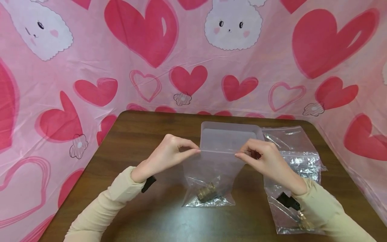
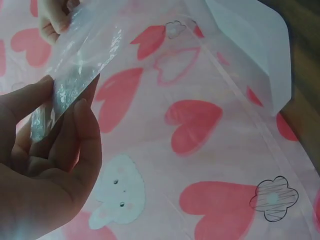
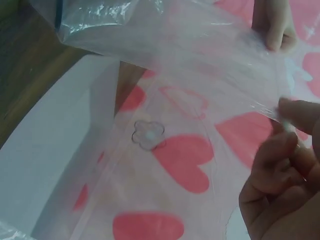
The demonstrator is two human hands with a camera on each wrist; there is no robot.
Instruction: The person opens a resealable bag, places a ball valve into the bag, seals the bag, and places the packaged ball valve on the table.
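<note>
A clear plastic zip bag hangs between both hands, its top edge stretched level. Inside, at the bottom, lies a brass fitting. My left hand pinches the bag's left top corner between thumb and fingers; the left wrist view shows this left hand gripping the crinkled film. My right hand pinches the right top corner, and in the right wrist view the right hand holds the film's edge at its fingertips.
Behind the bag stands a translucent plastic bin. On the right, several clear bags lie overlapping, and a brass piece shows in the nearest one, partly behind the right forearm. The wooden table backs onto a heart-patterned pink cloth.
</note>
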